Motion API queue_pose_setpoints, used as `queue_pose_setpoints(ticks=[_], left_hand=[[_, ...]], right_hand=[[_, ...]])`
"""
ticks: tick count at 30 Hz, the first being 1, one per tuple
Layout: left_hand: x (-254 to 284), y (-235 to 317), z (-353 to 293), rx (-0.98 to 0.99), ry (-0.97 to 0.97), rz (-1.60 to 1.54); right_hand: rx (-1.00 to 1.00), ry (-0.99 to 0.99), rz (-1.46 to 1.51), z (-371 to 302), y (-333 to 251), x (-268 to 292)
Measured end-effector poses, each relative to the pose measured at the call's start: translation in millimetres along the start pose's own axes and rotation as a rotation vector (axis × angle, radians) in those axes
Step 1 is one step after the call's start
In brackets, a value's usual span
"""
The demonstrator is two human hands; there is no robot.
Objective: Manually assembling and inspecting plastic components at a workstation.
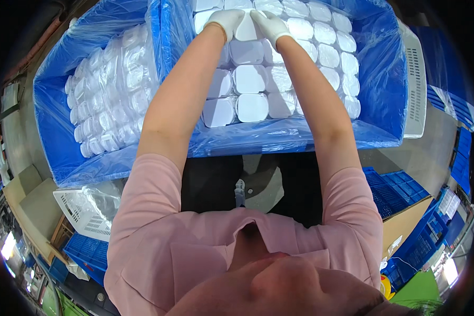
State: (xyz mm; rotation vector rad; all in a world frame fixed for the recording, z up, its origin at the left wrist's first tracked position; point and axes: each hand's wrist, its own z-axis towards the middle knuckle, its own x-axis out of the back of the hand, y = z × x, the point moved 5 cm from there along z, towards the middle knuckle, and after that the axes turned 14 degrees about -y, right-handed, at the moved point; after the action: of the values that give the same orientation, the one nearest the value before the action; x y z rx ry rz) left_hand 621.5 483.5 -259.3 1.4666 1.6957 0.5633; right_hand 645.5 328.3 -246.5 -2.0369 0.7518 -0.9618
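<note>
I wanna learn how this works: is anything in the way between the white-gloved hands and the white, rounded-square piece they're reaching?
Nothing visible: the white-gloved left hand and white-gloved right hand appear to touch the white, rounded-square piece from either side.

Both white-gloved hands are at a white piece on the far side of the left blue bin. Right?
Wrong bin: it's the right blue bin. The head view shows the left hand and right hand, both white-gloved, at a white piece on its far side.
</note>
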Motion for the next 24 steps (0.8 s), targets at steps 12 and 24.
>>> queue_pose_setpoints(ticks=[12,24], left_hand=[[32.8,-22.5,93.1,-0.252,-0.235,0.437],[54.2,-21.7,112.1,-0.063,0.075,1.018]], right_hand=[[-0.103,-0.004,-0.183,64.7,21.7,-9.1],[-0.132,0.032,-0.247,74.4,39.2,-16.0]])
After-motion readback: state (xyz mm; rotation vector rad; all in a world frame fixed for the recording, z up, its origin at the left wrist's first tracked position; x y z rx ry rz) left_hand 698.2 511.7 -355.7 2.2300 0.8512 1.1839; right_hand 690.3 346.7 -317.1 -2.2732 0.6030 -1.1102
